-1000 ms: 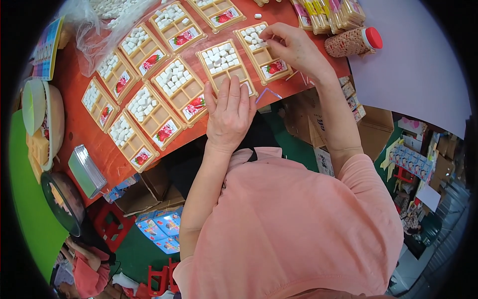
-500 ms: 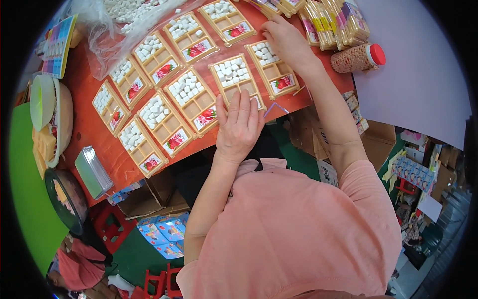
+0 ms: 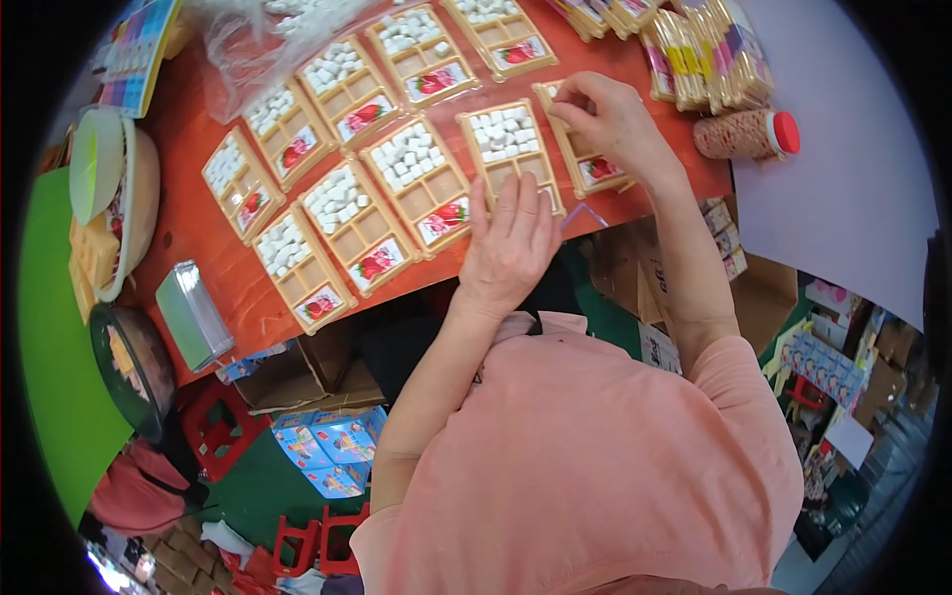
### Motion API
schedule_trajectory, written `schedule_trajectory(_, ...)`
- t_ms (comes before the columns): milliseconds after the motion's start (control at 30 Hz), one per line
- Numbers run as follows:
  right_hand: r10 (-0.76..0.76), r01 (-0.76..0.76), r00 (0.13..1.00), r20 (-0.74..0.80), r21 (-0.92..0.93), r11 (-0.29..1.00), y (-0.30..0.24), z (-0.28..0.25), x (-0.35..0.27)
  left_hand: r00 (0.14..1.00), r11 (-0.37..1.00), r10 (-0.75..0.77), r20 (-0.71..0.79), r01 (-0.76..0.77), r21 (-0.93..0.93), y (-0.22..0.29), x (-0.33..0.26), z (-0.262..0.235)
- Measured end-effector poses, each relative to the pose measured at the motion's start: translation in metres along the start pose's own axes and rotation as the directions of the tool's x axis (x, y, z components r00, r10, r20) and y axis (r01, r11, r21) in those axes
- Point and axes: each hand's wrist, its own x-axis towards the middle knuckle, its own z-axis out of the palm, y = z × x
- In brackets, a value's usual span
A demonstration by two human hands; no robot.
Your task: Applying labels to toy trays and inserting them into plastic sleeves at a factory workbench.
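Observation:
Two rows of beige compartment trays point(image 3: 332, 243) lie on a red table. Each holds small white cubes point(image 3: 407, 159) in its large far compartment and a packet with a strawberry picture point(image 3: 377, 263) in a small near one. My left hand point(image 3: 508, 243) rests flat, fingers stretched, over the near end of one tray point(image 3: 483, 169), hiding its packet. Above the rightmost tray point(image 3: 580, 164), my right hand point(image 3: 617, 124) is bent with thumb and fingertips together. It covers that tray's cubes, and whatever the fingers may pinch cannot be made out.
Stacked filled trays point(image 3: 709, 59) stand at the far right beside a red-lidded jar point(image 3: 744, 134). A clear plastic bag point(image 3: 258, 50) of white cubes lies at the back. At left are a pale basket point(image 3: 144, 203), a stack of clear lids or sheets point(image 3: 193, 315) and a dark bowl point(image 3: 134, 372).
My right hand has drawn back toward me from the far side of the rightmost tray, its fingers now pinched over it. My left hand stays on its tray. The whole view has shifted slightly.

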Motion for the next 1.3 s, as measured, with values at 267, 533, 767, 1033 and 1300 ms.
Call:
schedule_trajectory(267,-0.390,0.373,0.914,-0.110,-0.145,0.916,-0.014,0.051,0.087,0.999,0.999,0.023,-0.024,-0.022,0.025,0.002,-0.004,0.000)
schedule_trajectory(533,-0.082,0.154,0.969,0.232,-0.307,0.939,-0.060,0.043,0.124,0.999,0.999,0.022,-0.033,-0.021,0.043,-0.005,-0.002,-0.004)
schedule_trajectory(767,0.063,-0.074,0.994,0.087,0.132,0.988,-0.016,-0.055,0.047,0.996,0.998,0.060,-0.064,-0.060,-0.002,0.000,0.001,0.003)
schedule_trajectory(1033,0.157,-0.132,0.986,-0.052,0.318,0.939,0.032,-0.019,-0.018,0.999,0.999,0.012,-0.051,-0.009,0.045,0.003,-0.003,-0.001)
schedule_trajectory(1300,-0.016,-0.035,0.984,-0.180,-0.277,0.960,0.020,-0.001,-0.033,0.997,0.997,0.056,-0.053,-0.053,0.054,0.001,-0.002,0.003)
